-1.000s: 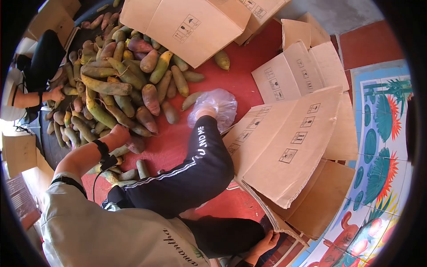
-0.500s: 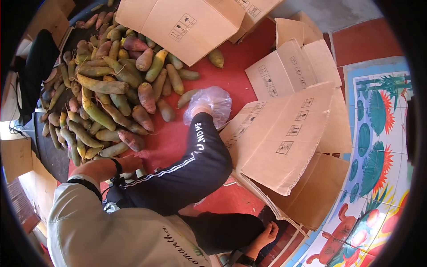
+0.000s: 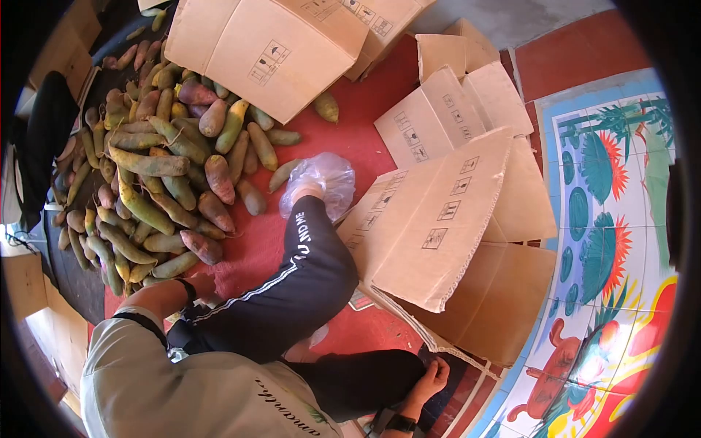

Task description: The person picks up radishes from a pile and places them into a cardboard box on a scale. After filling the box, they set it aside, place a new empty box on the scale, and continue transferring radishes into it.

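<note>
My left hand (image 3: 204, 285) reaches down beside my bent leg (image 3: 299, 292), close to the near edge of a heap of long green and reddish radishes (image 3: 150, 166). The leg hides most of its fingers, and whatever it may touch cannot be seen. A dark band circles that wrist. My right hand (image 3: 434, 377) rests by my other knee (image 3: 391, 372), fingers loosely bent with nothing visible in them, a watch on its wrist. A clear plastic bag (image 3: 337, 179) wraps my foot on the red floor covering (image 3: 252, 237).
An open cardboard box (image 3: 445, 212) stands to the right of my leg, its flaps spread. Other cartons (image 3: 270, 51) lie at the top, one overhanging the heap. A smaller carton (image 3: 431, 117) sits farther right, near a painted tile panel (image 3: 599, 219). One radish (image 3: 326, 107) lies apart.
The whole view has shifted, so the heap, boxes and my leg appear farther left. My left hand remains low beside the leg, and my right hand is still at the knee.
</note>
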{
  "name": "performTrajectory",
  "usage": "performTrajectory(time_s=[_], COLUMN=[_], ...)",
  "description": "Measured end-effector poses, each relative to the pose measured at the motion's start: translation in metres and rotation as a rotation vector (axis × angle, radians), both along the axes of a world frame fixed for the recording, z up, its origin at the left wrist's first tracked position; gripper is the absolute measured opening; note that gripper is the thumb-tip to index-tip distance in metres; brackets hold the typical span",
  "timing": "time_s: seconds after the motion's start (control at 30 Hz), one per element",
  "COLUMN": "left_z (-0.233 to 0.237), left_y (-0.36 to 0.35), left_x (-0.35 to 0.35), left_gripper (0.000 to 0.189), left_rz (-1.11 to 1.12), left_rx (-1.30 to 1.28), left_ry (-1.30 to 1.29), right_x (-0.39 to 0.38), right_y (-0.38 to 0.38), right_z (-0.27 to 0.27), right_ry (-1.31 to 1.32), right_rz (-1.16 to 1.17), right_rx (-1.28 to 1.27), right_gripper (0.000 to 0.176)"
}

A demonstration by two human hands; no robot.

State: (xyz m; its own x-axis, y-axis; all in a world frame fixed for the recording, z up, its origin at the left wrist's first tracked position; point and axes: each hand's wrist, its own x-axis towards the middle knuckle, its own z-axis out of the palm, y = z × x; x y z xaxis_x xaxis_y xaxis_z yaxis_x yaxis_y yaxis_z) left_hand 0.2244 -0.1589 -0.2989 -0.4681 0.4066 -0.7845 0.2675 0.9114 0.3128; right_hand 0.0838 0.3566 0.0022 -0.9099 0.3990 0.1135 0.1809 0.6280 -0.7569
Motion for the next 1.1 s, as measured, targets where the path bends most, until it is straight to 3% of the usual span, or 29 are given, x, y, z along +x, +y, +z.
performTrajectory(time_s=[0.03, 0.1, 0.2, 0.23, 0.33, 0.37, 0.47, 0.6, 0.67, 0.8, 0.93, 1.1], left_z=[0.019, 0.052, 0.052, 0.073, 0.126, 0.135, 0.122, 0.194, 0.226, 0.271, 0.276, 0.276], left_y=[0.0, -0.001, -0.024, -0.026, -0.039, -0.045, -0.075, -0.074, -0.073, -0.067, -0.063, -0.06], left_x=[-0.01, -0.031, -0.026, -0.039, -0.065, -0.071, -0.064, -0.097, -0.107, -0.122, -0.128, -0.133], left_gripper=[0.036, 0.038, 0.04, 0.04, 0.067, 0.064, 0.056, 0.051, 0.047, 0.044, 0.039, 0.037], left_rz=[-0.002, 0.244, 0.417, 0.408, 0.469, 0.496, 0.502, 0.666, 0.838, 0.981, 1.094, 1.266], left_rx=[-0.007, -0.107, -0.059, -0.062, -0.132, -0.118, 0.198, -0.059, 0.008, 0.172, 0.343, 0.527], left_ry=[0.007, -0.289, -0.063, -0.049, -0.065, -0.092, 0.318, 0.278, 0.51, 0.768, 0.999, 0.848], right_x=[-0.001, -0.006, -0.007, -0.008, -0.01, -0.01, -0.011, -0.015, -0.019, -0.02, -0.017, -0.013], right_y=[-0.002, -0.002, -0.009, -0.014, -0.018, -0.013, -0.002, -0.014, -0.018, -0.013, -0.012, -0.012], right_z=[0.0, -0.004, -0.003, -0.002, -0.003, -0.008, -0.02, -0.017, -0.017, -0.021, -0.023, -0.022], right_ry=[-0.005, 0.015, 0.056, 0.077, 0.128, 0.134, 0.147, 0.191, 0.222, 0.234, 0.257, 0.289], right_rz=[0.01, 0.011, -0.001, -0.007, -0.02, -0.017, -0.013, -0.01, -0.029, -0.039, -0.038, -0.034], right_rx=[0.0, -0.014, -0.032, -0.038, -0.082, -0.094, -0.041, -0.108, -0.128, -0.176, -0.231, -0.17], right_gripper=[0.01, 0.01, 0.01, 0.01, 0.011, 0.012, 0.012, 0.012, 0.013, 0.017, 0.019, 0.017])
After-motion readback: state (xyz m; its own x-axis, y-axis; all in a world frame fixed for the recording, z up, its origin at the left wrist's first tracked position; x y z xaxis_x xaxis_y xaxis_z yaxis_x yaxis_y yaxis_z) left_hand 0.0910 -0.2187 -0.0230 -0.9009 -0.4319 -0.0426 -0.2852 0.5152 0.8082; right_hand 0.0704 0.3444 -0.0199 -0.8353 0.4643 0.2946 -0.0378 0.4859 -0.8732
